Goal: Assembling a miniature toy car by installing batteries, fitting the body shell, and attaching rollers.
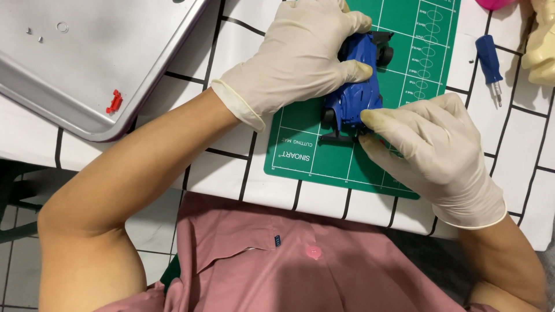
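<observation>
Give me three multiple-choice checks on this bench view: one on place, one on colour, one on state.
1. Where is the toy car?
A. on the green mat
B. in the metal tray
C. on the floor

2. What colour is the small part in the tray?
A. yellow
B. red
C. green

3. The screwdriver is
A. in the right hand
B. in the left hand
C. lying untouched

Key: 1 A, the car sits on the mat between both hands; 2 B, a red piece lies by the tray's rim; 3 C, both hands grip the car.

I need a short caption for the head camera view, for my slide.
Two gloved hands, left and right, grip a blue toy car on a green cutting mat, beside a metal tray.
</observation>
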